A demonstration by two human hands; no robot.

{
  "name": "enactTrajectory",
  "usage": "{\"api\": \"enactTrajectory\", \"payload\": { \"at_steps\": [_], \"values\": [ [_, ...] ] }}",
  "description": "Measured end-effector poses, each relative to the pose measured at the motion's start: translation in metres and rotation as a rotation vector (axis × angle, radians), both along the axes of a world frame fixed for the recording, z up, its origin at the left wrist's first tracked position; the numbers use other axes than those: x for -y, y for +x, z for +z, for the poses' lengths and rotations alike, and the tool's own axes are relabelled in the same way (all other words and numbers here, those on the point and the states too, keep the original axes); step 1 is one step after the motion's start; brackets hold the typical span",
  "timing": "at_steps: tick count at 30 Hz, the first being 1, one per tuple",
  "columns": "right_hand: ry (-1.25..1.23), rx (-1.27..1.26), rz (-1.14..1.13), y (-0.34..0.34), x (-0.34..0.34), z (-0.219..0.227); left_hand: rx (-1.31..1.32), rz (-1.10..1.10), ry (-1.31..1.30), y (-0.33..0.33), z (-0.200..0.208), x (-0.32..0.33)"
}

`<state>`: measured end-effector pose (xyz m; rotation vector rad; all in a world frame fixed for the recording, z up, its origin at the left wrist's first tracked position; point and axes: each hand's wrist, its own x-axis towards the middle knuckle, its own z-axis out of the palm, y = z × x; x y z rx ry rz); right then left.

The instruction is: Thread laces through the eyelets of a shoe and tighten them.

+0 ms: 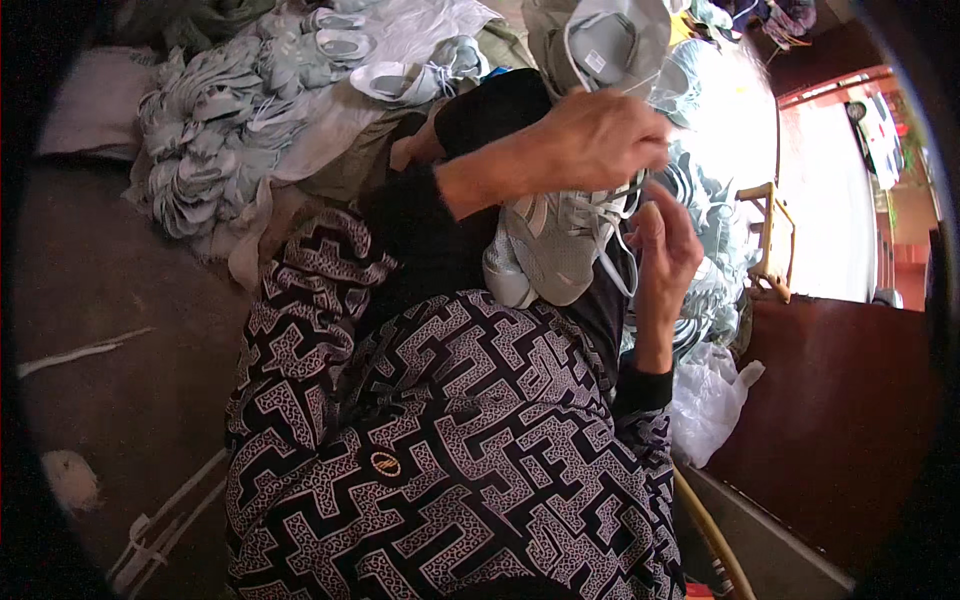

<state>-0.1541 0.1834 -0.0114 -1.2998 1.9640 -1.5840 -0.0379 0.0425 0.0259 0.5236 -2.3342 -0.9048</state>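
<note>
At the shoelaces (604, 222), hands (605, 142) (666, 242) half-curled.

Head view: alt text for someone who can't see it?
The left hand, over a grey sneaker with white laces, and the right hand, beside it, are close together; their grips are unclear. Pale shoe uppers are heaped at upper left, a plastic bag at right.

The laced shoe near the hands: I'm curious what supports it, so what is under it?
Dark fabric and a pale grey piece show left of the shoe; whatever lies directly beneath is covered.
</note>
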Motion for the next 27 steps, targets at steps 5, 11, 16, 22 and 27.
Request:
{"api": "enactTrajectory", "payload": {
  "at_steps": [5,11,16,22,27],
  "values": [
    [-0.025,0.264,0.309,-0.012,0.008,0.024,-0.236,-0.216,0.150,0.003,0.022,0.004],
    [-0.289,0.376,-0.049,-0.193,-0.044,0.063,0.030,0.006,-0.469,0.047,-0.081,-0.031],
    [-0.543,0.794,-0.147,-0.378,-0.132,0.080,0.087,0.022,-0.433,0.049,-0.092,-0.034],
    [-0.349,0.752,-0.002,-0.349,-0.097,0.028,0.070,-0.057,-0.380,0.051,-0.084,-0.028],
    [-0.015,0.280,-0.245,-0.228,-0.058,-0.032,-0.067,-0.016,-0.296,0.051,-0.065,-0.019]
  ]
}}
